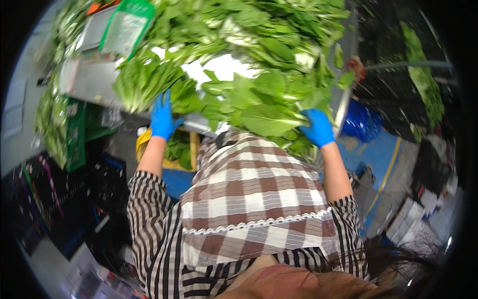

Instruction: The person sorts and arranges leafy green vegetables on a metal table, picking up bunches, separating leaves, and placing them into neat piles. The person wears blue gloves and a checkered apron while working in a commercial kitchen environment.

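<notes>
My left hand (pixel 164 118), in a blue glove, lies against a bunch of leafy greens (pixel 141 82) near the table's front edge. Its fingers stretch forward and the thumb points out to the side. On the right, my gloved right hand (pixel 318 128) has its fingers closed round the pale stems of broad leafy greens (pixel 271 117), whose leaves spread leftward along the edge. Beyond both hands is a large heap of leafy greens (pixel 269 30) with white stems. A bare white patch of tabletop (pixel 224 67) shows between the heap and the nearer leaves.
At the far left a green-rimmed basket (pixel 128 27) stands by a metal tray (pixel 89 79). A yellow crate (pixel 193 149) with greens sits below the table edge. Blue plastic (pixel 362 121) bulges at the right, near black crates (pixel 383 89). A green crate (pixel 75 134) is at the left.
</notes>
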The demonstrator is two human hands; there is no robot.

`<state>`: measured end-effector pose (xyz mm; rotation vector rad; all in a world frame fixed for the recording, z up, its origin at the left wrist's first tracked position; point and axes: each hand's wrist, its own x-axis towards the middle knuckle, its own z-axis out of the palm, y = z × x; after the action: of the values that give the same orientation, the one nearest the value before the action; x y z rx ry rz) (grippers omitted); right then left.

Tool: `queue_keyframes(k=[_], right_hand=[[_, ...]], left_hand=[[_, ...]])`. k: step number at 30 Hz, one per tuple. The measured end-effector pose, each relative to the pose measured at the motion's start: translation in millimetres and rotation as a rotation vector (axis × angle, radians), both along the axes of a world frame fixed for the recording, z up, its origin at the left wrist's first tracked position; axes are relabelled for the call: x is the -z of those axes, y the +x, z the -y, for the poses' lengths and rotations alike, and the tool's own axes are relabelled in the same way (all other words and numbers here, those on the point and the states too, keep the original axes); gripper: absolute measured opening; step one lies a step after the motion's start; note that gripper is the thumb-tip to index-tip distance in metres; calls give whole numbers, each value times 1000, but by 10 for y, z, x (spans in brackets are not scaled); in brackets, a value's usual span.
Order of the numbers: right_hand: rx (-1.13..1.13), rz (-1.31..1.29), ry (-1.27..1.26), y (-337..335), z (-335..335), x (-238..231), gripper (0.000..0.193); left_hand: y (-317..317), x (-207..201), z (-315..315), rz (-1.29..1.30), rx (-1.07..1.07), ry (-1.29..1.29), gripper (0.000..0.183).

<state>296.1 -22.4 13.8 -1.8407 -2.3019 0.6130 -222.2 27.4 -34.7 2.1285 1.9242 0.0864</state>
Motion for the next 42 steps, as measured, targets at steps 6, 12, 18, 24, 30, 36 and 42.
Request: queue_keyframes(k=[6,12,18,24,30,36,42], right_hand=[[67,-145,62,-21,-278,-210,41],[529,-563,112,175,-922,106,37],[740,-453,475,478,-1601,399,42],[761,-309,369,776,-1727,561,47],[681,-216,98,813,-1611,388,46],[531,-343,203,887,-1780,930,73],[610,-296,194,852,-1527,535,49]], left_hand=[[12,180,-6,-91,-61,146,97],[116,201,-263,-4,-264,242,91],[112,-198,-315,-12,-199,27,95],[142,-621,-298,-265,-127,-250,94],[339,-812,-296,-215,-59,-273,77],[188,6,-232,166,-137,-295,76],[401,-695,-233,50,-2,-76,69]])
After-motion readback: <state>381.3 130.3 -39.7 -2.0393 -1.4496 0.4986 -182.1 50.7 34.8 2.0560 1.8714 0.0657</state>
